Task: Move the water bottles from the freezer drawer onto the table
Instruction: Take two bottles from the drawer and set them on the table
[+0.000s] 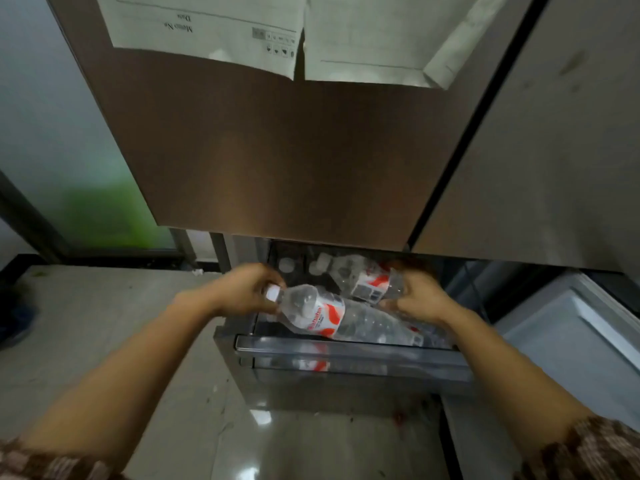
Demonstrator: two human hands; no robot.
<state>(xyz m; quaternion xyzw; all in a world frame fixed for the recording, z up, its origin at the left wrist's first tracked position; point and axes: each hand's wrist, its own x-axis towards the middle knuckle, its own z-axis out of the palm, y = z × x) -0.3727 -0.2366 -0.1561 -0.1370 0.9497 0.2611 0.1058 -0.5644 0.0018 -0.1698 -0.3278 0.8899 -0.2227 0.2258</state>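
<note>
Water bottles [325,315] gripped, left hand [247,289], right hand [415,292]

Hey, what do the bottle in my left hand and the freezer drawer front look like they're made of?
Water bottle: clear, glossy thin plastic, see-through with ridged walls. Freezer drawer front: probably translucent grey plastic, since a red label shows through it; glass is possible.

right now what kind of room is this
Probably a kitchen or pantry corner: a tall fridge door with papers stuck on it, a pulled-out freezer drawer holding water bottles, and a glossy tiled floor.
</note>
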